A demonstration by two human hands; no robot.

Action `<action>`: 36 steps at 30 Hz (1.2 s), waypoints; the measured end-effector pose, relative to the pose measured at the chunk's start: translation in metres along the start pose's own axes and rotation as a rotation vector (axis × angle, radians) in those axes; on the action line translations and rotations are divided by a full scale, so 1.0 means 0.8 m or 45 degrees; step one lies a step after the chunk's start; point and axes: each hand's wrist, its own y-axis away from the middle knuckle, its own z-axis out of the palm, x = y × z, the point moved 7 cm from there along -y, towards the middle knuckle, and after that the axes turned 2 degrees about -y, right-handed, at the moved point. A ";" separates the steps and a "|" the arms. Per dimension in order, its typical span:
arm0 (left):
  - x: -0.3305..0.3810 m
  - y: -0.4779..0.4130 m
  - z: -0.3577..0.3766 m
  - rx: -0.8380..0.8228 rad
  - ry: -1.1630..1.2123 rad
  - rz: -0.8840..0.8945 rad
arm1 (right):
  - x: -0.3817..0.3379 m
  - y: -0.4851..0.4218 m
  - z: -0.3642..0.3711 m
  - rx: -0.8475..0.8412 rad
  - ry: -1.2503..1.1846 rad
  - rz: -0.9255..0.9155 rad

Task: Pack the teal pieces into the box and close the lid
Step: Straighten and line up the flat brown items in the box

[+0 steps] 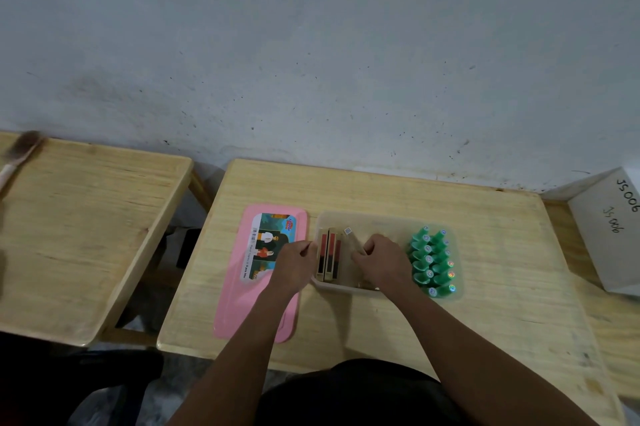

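One pink lid (242, 304) lies off, 9 o'clock of box (381, 217); teal pieces (431, 259) sit packed at its 3 o'clock end. Your L hand (294, 262) pinches box's 9 o'clock rim, R hand (381, 259) grips tan stick (355, 240) inside. Next, prob.: seat stick, fetch lid.

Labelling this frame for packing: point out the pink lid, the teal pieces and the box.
pink lid (232, 304), head view, bare lower part.
teal pieces (433, 261), head view, middle of the cluster.
box (374, 218), head view, far wall.

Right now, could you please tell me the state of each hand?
Left hand: curled at the rim of the box; grip cannot be told.
Right hand: holds a tilted gold stick.
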 end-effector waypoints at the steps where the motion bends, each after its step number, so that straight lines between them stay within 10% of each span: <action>1: 0.000 0.000 -0.001 0.011 0.013 0.014 | 0.000 0.000 0.000 -0.003 -0.030 -0.010; 36: -0.009 -0.005 0.004 -0.006 0.042 -0.014 | 0.011 -0.010 0.011 0.000 -0.199 0.031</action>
